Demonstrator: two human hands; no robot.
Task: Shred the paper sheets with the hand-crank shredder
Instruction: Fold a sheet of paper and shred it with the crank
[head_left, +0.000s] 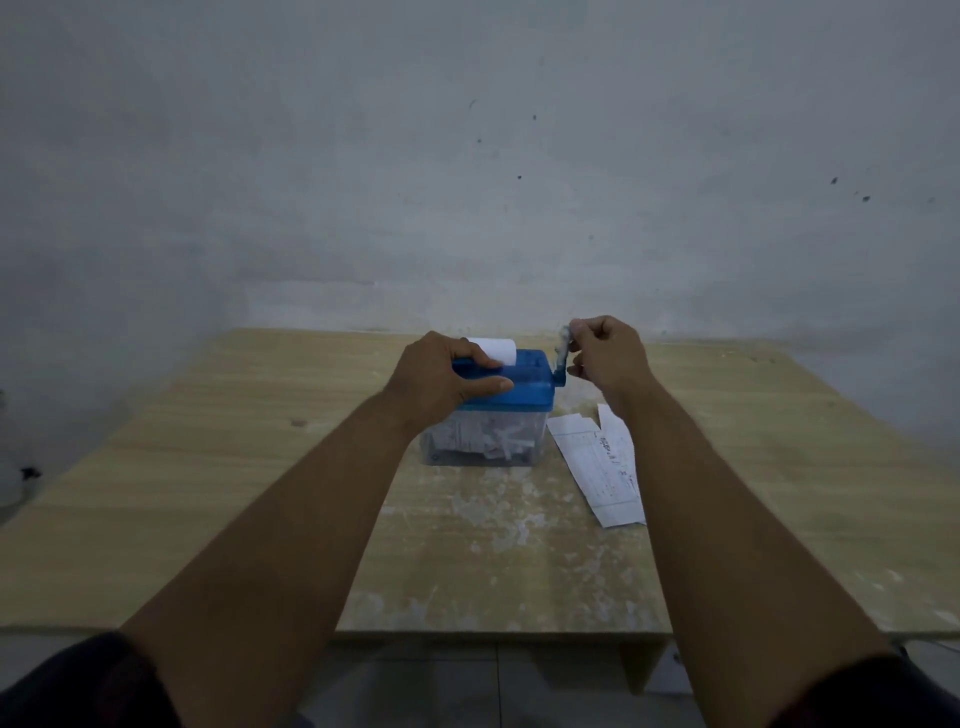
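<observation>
A small hand-crank shredder (524, 387) with a blue lid stands mid-table on a clear bin (483, 441) holding white shreds. A white sheet (496, 349) sticks up out of the lid's slot. My left hand (441, 376) grips the lid's left part, thumb along its front edge. My right hand (605, 353) pinches the knob of the crank (562, 358), which points upward and looks blurred. More paper sheets (602, 462) lie flat on the table to the right of the bin, under my right forearm.
The wooden table (208, 493) has pale scuffed patches in front of the shredder. A grey wall rises right behind the table's far edge. A tiled floor and a table leg (641, 665) show below the near edge.
</observation>
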